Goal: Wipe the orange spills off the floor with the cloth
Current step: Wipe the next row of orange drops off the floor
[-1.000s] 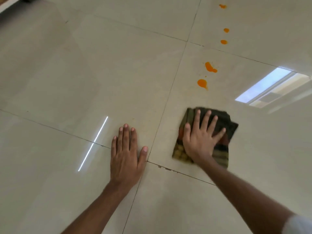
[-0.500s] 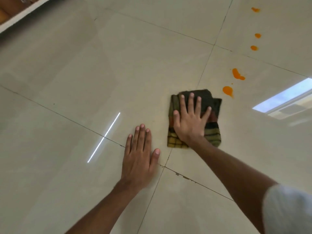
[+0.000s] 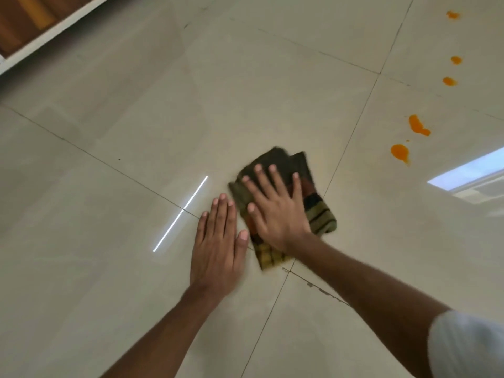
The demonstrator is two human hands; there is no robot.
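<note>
The right hand (image 3: 275,211) presses flat, fingers spread and uncurled, on the folded striped cloth (image 3: 313,211) lying on the floor (image 3: 136,118), likely to rub it, while the left hand (image 3: 218,241) lies flat beside it as a brace, the orange spills (image 3: 399,152) well apart, unwiped.

The right hand (image 3: 275,211) has slid the striped cloth (image 3: 319,214) leftward, away from the orange spills (image 3: 399,152). The cloth now lies mostly across the grout line (image 3: 351,137), skewed, just beside the left hand (image 3: 216,246).
</note>
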